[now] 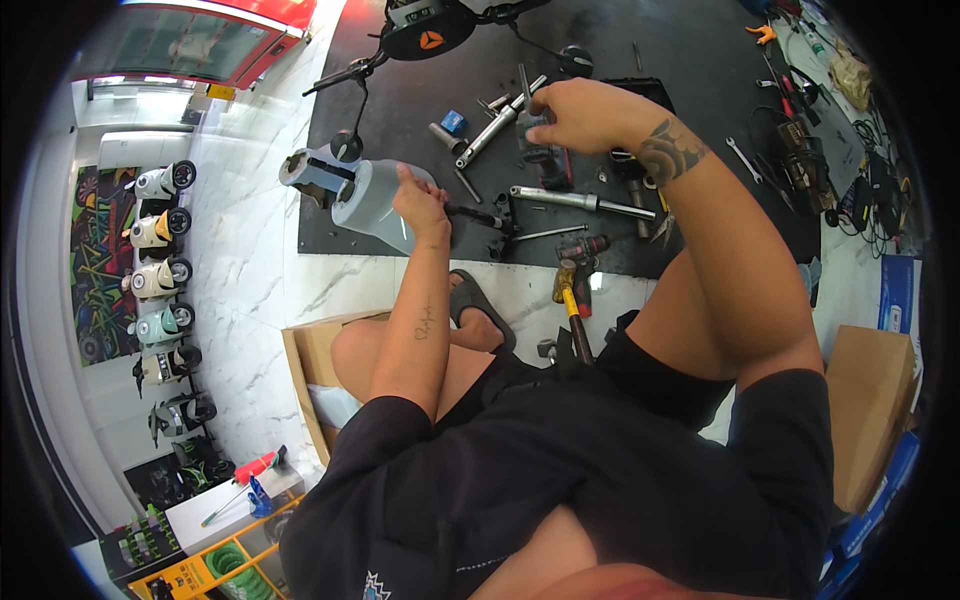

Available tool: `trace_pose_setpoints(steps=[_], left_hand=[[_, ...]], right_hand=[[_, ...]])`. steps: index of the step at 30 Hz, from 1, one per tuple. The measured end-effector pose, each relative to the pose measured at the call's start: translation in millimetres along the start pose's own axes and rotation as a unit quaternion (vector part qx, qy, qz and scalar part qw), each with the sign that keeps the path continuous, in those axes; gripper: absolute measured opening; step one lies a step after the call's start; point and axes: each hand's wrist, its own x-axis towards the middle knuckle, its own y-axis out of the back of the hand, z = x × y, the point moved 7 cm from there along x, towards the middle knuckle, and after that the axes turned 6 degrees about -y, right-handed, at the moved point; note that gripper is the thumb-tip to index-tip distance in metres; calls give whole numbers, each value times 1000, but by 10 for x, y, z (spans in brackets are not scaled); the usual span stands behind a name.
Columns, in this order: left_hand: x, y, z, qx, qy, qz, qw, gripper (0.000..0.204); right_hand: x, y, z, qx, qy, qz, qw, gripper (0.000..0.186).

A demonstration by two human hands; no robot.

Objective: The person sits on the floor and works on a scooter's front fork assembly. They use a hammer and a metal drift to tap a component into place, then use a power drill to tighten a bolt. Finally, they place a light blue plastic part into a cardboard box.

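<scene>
My left hand (pixel 420 205) is closed on the edge of a light grey, curved plastic scooter part (pixel 378 205). A black bar (pixel 475 216) juts out to the right of that hand. My right hand (pixel 585 115), farther off and to the right, is closed round a dark cordless driver (pixel 541 150), whose underside shows red. The fingers and wrist hide part of the tool. Silver shock absorbers (pixel 500 122) lie left of and below it, another one (pixel 580 199) nearer me. A blue small box (pixel 453 122) rests between the hands.
A black scooter handlebar assembly (pixel 428 28) rises at the far edge of the dark mat (pixel 700 40). Near me lie a yellow-handled hammer (pixel 573 300) and another power tool (pixel 592 250). Wrenches (pixel 744 160) and cables crowd the right. Cardboard boxes (pixel 868 400) stand beside me.
</scene>
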Motion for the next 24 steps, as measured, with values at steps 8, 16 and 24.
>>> trace_pose_setpoints(steps=[8,16,24], left_hand=[[133,-67,411,-26,-38,0,999,59],[66,-238,-173,53,-16,-63,997,53],[-307,-438,-249,148,-59,-168,973,49]], right_hand=[[-112,-12,60,20,45,-21,999,54],[-134,-23,-8,23,64,-25,997,51],[-223,-58,-36,22,64,-42,997,50]])
